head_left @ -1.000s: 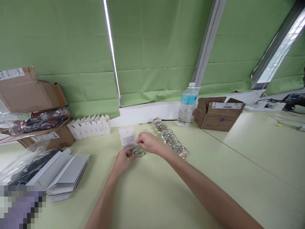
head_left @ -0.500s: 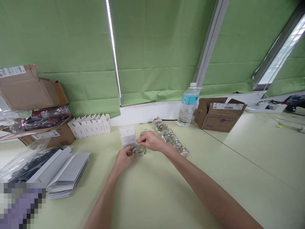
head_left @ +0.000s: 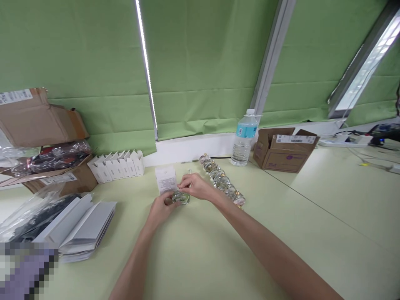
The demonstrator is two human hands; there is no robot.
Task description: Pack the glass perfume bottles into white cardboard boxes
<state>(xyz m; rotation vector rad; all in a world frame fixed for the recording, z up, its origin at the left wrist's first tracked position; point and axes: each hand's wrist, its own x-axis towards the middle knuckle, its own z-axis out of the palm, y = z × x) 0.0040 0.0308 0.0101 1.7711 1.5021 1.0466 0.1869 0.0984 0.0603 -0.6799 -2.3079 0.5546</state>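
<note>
My left hand (head_left: pixel 162 207) is closed around the side of a round, clear glass perfume bottle (head_left: pixel 181 198) on the table. Above it, my right hand (head_left: pixel 195 186) pinches with thumb and forefinger at the bottle's top; whatever is between the fingertips is too small and covered to make out. Just behind both hands stands a white printed carton (head_left: pixel 166 179) with its top flap up. A thin glass-like piece (head_left: pixel 189 171) shows past my right knuckles. To the right runs a slanting row of similar perfume bottles (head_left: pixel 222 181) with gold-coloured tops.
Open white cartons (head_left: pixel 120 166) stand in a row at the back left. Flat folded white cartons (head_left: pixel 89 227) lie left, beside a plastic bag (head_left: pixel 40 214). Brown cardboard boxes (head_left: pixel 40 121) are stacked behind. A water bottle (head_left: pixel 244 139) and an open cardboard box (head_left: pixel 285 151) stand back right.
The view has shifted very slightly. Both hands keep the same hold at the perfume bottle, with barely any visible movement of the fingers.
</note>
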